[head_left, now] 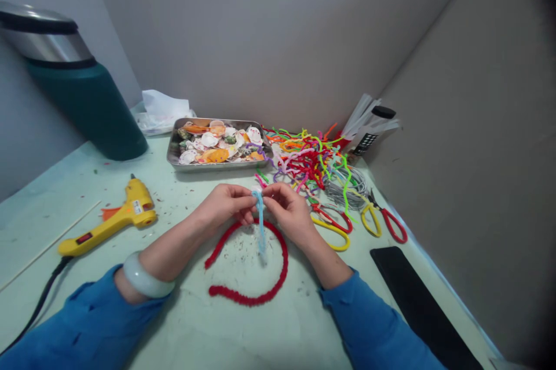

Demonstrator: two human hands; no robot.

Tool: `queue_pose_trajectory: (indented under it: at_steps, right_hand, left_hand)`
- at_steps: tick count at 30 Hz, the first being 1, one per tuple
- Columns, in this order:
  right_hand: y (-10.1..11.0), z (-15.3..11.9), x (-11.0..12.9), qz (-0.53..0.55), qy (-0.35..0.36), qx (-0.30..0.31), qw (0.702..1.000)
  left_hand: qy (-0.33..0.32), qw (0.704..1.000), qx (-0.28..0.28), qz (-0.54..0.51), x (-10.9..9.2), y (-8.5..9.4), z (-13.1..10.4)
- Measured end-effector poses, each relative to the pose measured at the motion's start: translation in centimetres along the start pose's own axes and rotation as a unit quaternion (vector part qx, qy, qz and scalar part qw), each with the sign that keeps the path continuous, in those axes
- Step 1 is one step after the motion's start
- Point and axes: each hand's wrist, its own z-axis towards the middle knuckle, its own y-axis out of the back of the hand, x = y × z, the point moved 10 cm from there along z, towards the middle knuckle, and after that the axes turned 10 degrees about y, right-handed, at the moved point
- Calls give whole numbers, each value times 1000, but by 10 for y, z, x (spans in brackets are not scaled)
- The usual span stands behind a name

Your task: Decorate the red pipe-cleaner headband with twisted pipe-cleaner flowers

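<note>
Between my fingertips, a light blue pipe cleaner (pixel 261 222) hangs down from a pinch at its upper end. My left hand (pixel 228 205) closes on it from the left, thumb against fingers. From the right, my right hand (pixel 287 211) pinches it too, close beside the left. A small whitish bit shows at the top between the fingers; I cannot make out what it is. Below both hands a red coiled pipe cleaner (pixel 284 268) lies on the table, bent into an open ring with a gap at the left.
A yellow glue gun (pixel 117 222) lies left, near a thin stick (pixel 52 245) and a green bottle (pixel 93 106). Behind stands a metal tray (pixel 217 168) of shells. Right are tangled pipe cleaners (pixel 308 164), wire coils (pixel 345 191), scissors (pixel 393 225) and a black strip (pixel 417 295).
</note>
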Motion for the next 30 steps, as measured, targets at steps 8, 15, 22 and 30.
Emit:
queue_pose_trajectory:
  at_steps: [8, 15, 22, 30]
  right_hand:
    - [-3, 0, 5, -42, 30, 28, 998]
    - [-3, -1, 1, -33, 13, 28, 999]
    - [-3, 0, 4, -41, 19, 33, 998]
    - [-4, 3, 21, -100, 77, 60, 990]
  left_hand:
    - [4, 1000, -6, -1, 1, 0, -1]
    - [-9, 1000, -15, 1, -2, 0, -2]
    - [-13, 1000, -22, 2, -4, 1, -3]
    - [-11, 999, -31, -11, -2, 3, -2]
